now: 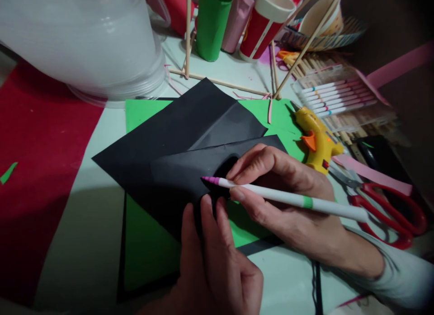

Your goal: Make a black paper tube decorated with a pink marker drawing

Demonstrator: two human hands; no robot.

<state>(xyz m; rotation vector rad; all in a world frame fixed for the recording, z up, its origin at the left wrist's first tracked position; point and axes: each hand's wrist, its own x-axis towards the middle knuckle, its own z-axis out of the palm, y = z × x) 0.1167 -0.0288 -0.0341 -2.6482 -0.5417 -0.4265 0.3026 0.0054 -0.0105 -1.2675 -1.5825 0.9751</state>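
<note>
A folded black paper sheet [169, 138] lies over a green sheet [149, 247] in the middle of the table. My right hand [288, 202] is closed round a white marker [288, 198] with a pink tip, and that tip rests on the black paper beside a dark round object that my hands largely hide. My left hand [213, 256] comes in from below, its fingers pressed together on the black paper just under the marker tip.
A yellow glue gun [317, 141] and red-handled scissors [389, 211] lie to the right. A box of markers [335, 98], wooden sticks, paper cups [264, 23] and a green cup [212, 23] stand at the back. A large translucent container [84, 39] sits back left, red paper [37, 161] left.
</note>
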